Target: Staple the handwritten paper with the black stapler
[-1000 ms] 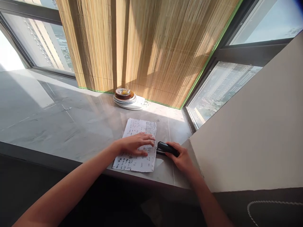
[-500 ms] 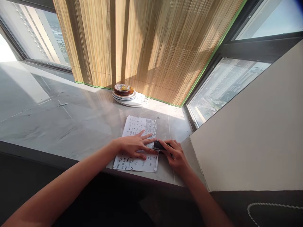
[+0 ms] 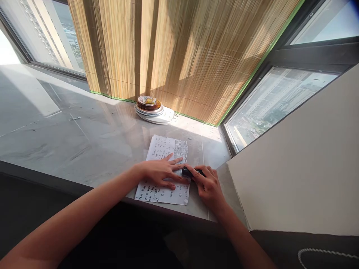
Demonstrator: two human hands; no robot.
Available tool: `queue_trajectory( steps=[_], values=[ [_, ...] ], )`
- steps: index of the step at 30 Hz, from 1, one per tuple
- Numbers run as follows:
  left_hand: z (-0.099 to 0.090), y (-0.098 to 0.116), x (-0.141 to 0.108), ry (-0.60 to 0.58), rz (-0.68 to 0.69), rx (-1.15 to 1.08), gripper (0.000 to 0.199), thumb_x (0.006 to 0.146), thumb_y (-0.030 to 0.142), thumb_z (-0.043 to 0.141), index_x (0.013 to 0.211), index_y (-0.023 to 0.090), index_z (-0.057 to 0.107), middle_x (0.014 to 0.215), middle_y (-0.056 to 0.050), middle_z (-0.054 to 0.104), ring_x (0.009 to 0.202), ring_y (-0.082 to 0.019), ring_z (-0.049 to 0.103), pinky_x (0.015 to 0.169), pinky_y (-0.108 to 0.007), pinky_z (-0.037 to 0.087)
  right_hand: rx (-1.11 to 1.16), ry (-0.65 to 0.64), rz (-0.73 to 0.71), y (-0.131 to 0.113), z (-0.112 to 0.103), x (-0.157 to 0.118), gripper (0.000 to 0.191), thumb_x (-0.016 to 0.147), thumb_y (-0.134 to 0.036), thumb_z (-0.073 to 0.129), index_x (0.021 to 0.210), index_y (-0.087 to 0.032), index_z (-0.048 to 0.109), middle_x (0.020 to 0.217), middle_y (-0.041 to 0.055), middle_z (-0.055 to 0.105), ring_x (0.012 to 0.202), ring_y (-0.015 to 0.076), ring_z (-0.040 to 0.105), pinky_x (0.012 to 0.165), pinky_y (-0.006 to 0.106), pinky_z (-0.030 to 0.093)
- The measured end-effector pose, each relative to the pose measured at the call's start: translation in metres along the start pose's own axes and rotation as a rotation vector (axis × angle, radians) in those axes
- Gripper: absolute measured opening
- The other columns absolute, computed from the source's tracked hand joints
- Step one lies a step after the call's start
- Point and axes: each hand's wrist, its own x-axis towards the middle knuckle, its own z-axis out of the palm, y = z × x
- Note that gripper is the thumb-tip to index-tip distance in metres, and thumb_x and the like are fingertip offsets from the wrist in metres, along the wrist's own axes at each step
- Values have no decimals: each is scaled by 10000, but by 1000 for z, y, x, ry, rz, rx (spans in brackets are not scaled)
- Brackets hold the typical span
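Sheets of handwritten paper (image 3: 168, 194) lie on the grey marble ledge, with a densely written strip along their upper right side. My left hand (image 3: 161, 172) rests flat across the middle of the sheets, its fingers spread toward the right edge. A small black stapler (image 3: 188, 172) sits over that right edge, just beyond my left fingertips. Wrapped around it from the right is my right hand (image 3: 209, 183). The fingers hide most of the stapler, so I cannot tell whether its jaws are pressed together.
A stack of plates (image 3: 148, 109) stands at the back of the ledge (image 3: 101, 149), below a bamboo blind (image 3: 174, 48). Small scraps lie beside the plates and farther left. A white wall panel (image 3: 297, 160) bounds the right side. A twisted cord (image 3: 322, 251) shows at lower right.
The view has shifted slightly, so the paper and plates appear a little farther right. Both hands keep nearly the same place on the paper and stapler.
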Motion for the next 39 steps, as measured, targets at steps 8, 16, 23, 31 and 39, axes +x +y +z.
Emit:
queue_trajectory(
  steps=[8, 16, 23, 31, 39],
  values=[
    [1, -1, -1, 60, 32, -28, 512, 954, 455, 630, 1456, 476, 532, 1689, 23, 280, 1562, -415, 150, 1243, -666, 39, -56, -23, 7, -3, 2, 0, 607, 981, -115, 460, 1495, -436, 498, 1187, 54, 637, 1060, 266, 556, 939, 458, 392],
    [0, -3, -2, 17, 29, -14, 484, 961, 456, 616, 1442, 454, 560, 1701, 24, 242, 1571, -416, 93, 1237, -672, 24, -160, -41, 28, -17, 4, 2, 744, 827, 21, 478, 1422, -412, 585, 1221, 65, 633, 1082, 301, 533, 950, 515, 339],
    [-8, -4, -3, 22, 34, -148, 456, 928, 460, 672, 1380, 406, 642, 1693, -12, 266, 1566, -402, 151, 1237, -647, 35, 48, 285, 239, -4, 12, -5, 456, 989, -174, 462, 1372, -354, 632, 1113, 70, 670, 1010, 277, 589, 900, 463, 441],
    [-34, -34, -40, 1249, -124, -956, 476, 898, 340, 730, 498, 176, 531, 558, -17, 524, 584, -139, 533, 616, -265, 435, 115, 442, 251, -27, 6, 40, 410, 1013, -237, 467, 1401, -279, 593, 1081, 93, 633, 1003, 277, 566, 913, 451, 476],
    [-43, -55, -78, 1666, 137, -1540, 582, 986, 319, 541, 597, 196, 126, 506, 66, 122, 441, -92, 210, 446, -268, 197, 238, 134, 169, -71, 67, 109, 470, 888, -108, 556, 1319, -295, 577, 1111, 81, 564, 1018, 259, 566, 863, 397, 513]
  ],
)
